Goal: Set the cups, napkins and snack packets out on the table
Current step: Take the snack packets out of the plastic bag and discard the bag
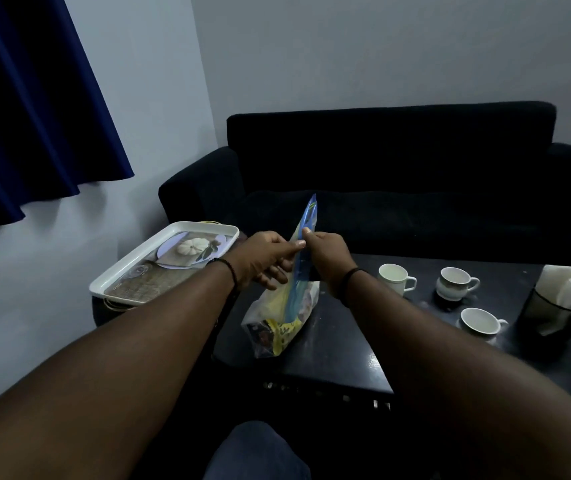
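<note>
A clear plastic bag [279,323] with a blue top stands on the dark table [339,344], holding colourful snack packets. My left hand [260,259] and my right hand [325,252] both pinch the bag's blue upper edge, one from each side. Three white cups stand to the right: one at the back left [395,277], one patterned behind [454,282], one nearer [480,322]. White napkins [564,289] stick up out of a dark holder [551,313] at the far right.
A white tray [131,268] with a printed picture lies on a stand to the left of the table. A black sofa [398,174] runs behind the table. A dark blue curtain [24,109] hangs at the upper left. My knee shows at the bottom centre.
</note>
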